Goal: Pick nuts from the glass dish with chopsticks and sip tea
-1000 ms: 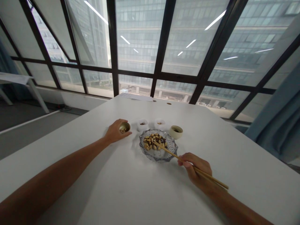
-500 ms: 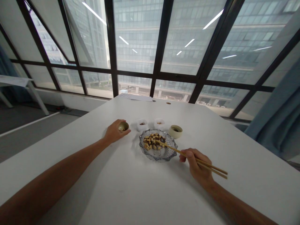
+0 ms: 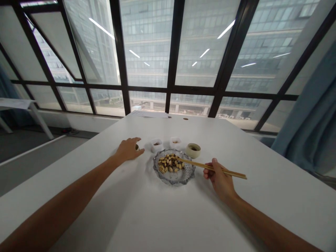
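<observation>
My left hand point(image 3: 127, 149) is over a small olive-coloured cup point(image 3: 137, 147), most of which it hides. Its thumb and forefinger are spread apart, with part of the cup showing between them. In my right hand point(image 3: 219, 178) is a pair of wooden chopsticks point(image 3: 202, 165), held close together. Their tips touch the pile of pistachios point(image 3: 170, 163) in a scalloped clear glass dish point(image 3: 187, 177). I cannot make out whether the tips grip a nut.
Behind the dish stand two small white bowls, a left bowl point(image 3: 156, 146) and a right bowl point(image 3: 175, 143), each with bits inside. A pale green cup point(image 3: 193, 150) is at the dish's back right. Papers point(image 3: 149, 114) lie at the white table's point(image 3: 162, 217) far end, before windows.
My left hand's fingers have spread, and the hand now covers most of the olive cup. The chopsticks have come closer together and lie flatter. The view has tilted slightly up.
</observation>
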The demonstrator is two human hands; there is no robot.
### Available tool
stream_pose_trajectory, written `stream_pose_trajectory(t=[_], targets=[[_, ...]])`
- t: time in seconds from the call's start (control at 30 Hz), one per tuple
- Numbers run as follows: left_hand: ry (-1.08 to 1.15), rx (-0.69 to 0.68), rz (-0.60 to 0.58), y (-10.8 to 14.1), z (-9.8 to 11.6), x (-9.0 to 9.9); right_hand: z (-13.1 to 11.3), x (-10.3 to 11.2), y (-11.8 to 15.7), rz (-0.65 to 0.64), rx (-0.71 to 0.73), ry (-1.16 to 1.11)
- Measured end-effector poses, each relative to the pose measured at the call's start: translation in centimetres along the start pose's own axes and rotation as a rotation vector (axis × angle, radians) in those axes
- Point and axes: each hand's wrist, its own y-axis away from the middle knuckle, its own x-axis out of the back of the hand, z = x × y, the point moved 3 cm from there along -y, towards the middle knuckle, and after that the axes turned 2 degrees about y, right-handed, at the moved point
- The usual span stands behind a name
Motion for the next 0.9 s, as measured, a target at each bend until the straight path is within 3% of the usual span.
stream_pose_trajectory(t=[0.23,0.47,0.53,0.67,0.77,0.9], targets=[[0.123,-0.091,-0.193,-4.5,4.5,-3.0,0.3,0.3,-0.6,-0.045,-0.025,-0.006],[0.139,-0.253,-0.076,-4.8,5.0,-3.2,0.7,0.2,-0.6,-0.033,0.005,0.022],[0.114,-0.222,-0.105,-5.2,4.6,-3.2,0.6,0.1,-0.6,-0.019,0.003,0.019],[0.116,-0.071,-0.276,-7.1,4.4,-3.4,-0.3,0.1,-0.9,-0.014,0.058,0.02],[0.131,-0.068,-0.291,-8.5,7.1,-3.7,-1.6,0.7,-2.0,0.006,0.142,0.01],[0.152,-0.373,-0.29,-8.9,14.3,-5.0,-3.2,2.6,-4.1,0.116,0.263,-0.012]])
